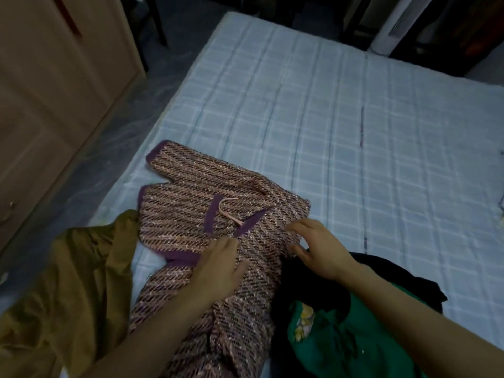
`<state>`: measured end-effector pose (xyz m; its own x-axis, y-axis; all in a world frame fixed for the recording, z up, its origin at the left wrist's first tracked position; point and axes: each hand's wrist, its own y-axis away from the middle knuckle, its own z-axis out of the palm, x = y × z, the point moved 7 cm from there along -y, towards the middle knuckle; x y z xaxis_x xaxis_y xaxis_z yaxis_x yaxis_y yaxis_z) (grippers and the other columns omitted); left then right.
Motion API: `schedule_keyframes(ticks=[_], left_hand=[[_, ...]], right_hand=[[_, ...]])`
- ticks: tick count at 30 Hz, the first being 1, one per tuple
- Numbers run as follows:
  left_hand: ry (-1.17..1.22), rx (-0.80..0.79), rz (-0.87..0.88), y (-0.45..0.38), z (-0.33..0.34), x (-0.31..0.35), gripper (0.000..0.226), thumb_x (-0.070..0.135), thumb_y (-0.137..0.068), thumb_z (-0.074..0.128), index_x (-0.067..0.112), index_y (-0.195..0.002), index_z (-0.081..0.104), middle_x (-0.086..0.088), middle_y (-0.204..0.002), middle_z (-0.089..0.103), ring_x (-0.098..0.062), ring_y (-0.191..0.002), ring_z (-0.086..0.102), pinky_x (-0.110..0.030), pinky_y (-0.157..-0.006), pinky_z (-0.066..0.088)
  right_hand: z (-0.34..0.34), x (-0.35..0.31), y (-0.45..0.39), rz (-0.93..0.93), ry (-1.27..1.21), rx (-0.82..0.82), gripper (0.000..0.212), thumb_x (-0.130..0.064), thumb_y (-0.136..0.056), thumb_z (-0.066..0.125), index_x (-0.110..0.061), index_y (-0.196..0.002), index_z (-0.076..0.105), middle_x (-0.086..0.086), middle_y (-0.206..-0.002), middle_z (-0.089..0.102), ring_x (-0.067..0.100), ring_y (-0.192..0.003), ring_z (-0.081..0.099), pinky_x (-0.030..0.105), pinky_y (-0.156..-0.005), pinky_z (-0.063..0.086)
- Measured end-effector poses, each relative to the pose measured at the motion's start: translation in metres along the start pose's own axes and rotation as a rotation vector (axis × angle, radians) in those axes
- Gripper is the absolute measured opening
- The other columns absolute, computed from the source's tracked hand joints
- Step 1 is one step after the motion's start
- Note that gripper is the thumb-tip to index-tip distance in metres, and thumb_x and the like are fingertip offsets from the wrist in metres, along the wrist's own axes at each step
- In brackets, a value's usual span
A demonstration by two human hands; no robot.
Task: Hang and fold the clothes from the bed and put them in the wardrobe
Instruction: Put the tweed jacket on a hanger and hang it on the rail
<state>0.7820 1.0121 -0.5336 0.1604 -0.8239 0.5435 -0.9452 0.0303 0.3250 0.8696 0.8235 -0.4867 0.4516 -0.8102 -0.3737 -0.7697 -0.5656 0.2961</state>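
- At the upper left of the frame stands the wooden wardrobe point(54, 85), doors closed, beside the bed point(354, 118).
- At lower left, an olive-brown garment point(68, 282) lies crumpled at the bed's edge, touching the patterned top.
- In the lower middle, the pink-and-purple woven top point(196, 211) lies spread flat on the bed.
- My left hand point(221, 266) rests on it, fingers relaxed, gripping nothing.
- My right hand point(319, 249) hovers at its right edge, fingers spread and loose.
- At lower right, a black garment point(381, 271) and a green one point(354, 336) lie heaped.
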Motion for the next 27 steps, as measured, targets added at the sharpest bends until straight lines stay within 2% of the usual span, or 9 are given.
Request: schedule_keyframes(ticks=[5, 9, 13, 16, 19, 22, 27], left_hand=[[0.043, -0.015, -0.104, -0.03, 0.034, -0.025, 0.042, 0.043, -0.097, 0.053, 0.015, -0.128, 0.045, -0.002, -0.127, 0.048, -0.02, -0.119, 0.044, -0.037, -0.103, 0.041], [0.066, 0.009, -0.177, -0.043, 0.049, -0.035, 0.043, 0.034, -0.097, 0.055, 0.014, -0.132, 0.041, -0.003, -0.128, 0.046, -0.02, -0.119, 0.043, -0.036, -0.104, 0.039], [0.087, 0.023, -0.195, -0.05, 0.055, -0.037, 0.039, 0.027, -0.097, 0.056, 0.013, -0.131, 0.042, -0.003, -0.125, 0.045, -0.017, -0.114, 0.043, -0.031, -0.1, 0.041], [0.08, 0.029, -0.236, -0.049, 0.057, -0.039, 0.041, 0.027, -0.096, 0.058, 0.012, -0.131, 0.043, -0.003, -0.123, 0.049, -0.017, -0.112, 0.047, -0.028, -0.096, 0.041], [0.045, 0.007, -0.302, -0.048, 0.06, -0.039, 0.041, 0.028, -0.094, 0.062, 0.012, -0.127, 0.046, -0.004, -0.119, 0.055, -0.019, -0.107, 0.054, -0.031, -0.093, 0.047], [0.06, 0.015, -0.348, -0.047, 0.06, -0.036, 0.032, 0.025, -0.091, 0.067, 0.014, -0.118, 0.053, -0.001, -0.107, 0.061, -0.018, -0.096, 0.06, -0.031, -0.084, 0.052], [0.052, 0.069, -0.345, -0.034, 0.058, -0.022, 0.03, 0.026, -0.093, 0.061, 0.021, -0.116, 0.043, 0.004, -0.103, 0.057, -0.018, -0.093, 0.061, -0.031, -0.075, 0.047]], right_hand=[[0.03, 0.023, -0.065, -0.04, 0.017, -0.007, 0.039, -0.013, -0.094, 0.055, -0.013, -0.133, 0.056, 0.011, -0.127, 0.06, 0.032, -0.116, 0.054, 0.04, -0.1, 0.043], [0.05, 0.039, -0.105, -0.079, 0.039, -0.031, 0.041, -0.005, -0.092, 0.05, -0.016, -0.13, 0.06, 0.008, -0.129, 0.061, 0.031, -0.119, 0.054, 0.042, -0.101, 0.043], [0.073, 0.059, -0.131, -0.06, 0.15, -0.12, 0.043, -0.016, -0.096, 0.048, -0.021, -0.138, 0.052, 0.005, -0.133, 0.058, 0.029, -0.122, 0.051, 0.041, -0.103, 0.042], [0.081, 0.069, -0.138, -0.04, 0.243, -0.123, 0.045, -0.017, -0.094, 0.049, -0.023, -0.138, 0.051, 0.005, -0.13, 0.057, 0.029, -0.12, 0.052, 0.039, -0.105, 0.038], [0.08, 0.071, -0.137, -0.04, 0.266, -0.063, 0.04, -0.012, -0.09, 0.052, -0.023, -0.129, 0.057, 0.005, -0.118, 0.061, 0.031, -0.11, 0.054, 0.039, -0.097, 0.04], [0.076, 0.073, -0.13, -0.04, 0.245, -0.007, 0.034, -0.007, -0.09, 0.053, -0.02, -0.121, 0.062, 0.005, -0.109, 0.063, 0.03, -0.102, 0.054, 0.037, -0.084, 0.044], [0.065, 0.073, -0.115, 0.0, 0.168, 0.022, 0.032, -0.006, -0.089, 0.059, -0.018, -0.118, 0.062, 0.005, -0.107, 0.062, 0.029, -0.103, 0.055, 0.038, -0.08, 0.049]])
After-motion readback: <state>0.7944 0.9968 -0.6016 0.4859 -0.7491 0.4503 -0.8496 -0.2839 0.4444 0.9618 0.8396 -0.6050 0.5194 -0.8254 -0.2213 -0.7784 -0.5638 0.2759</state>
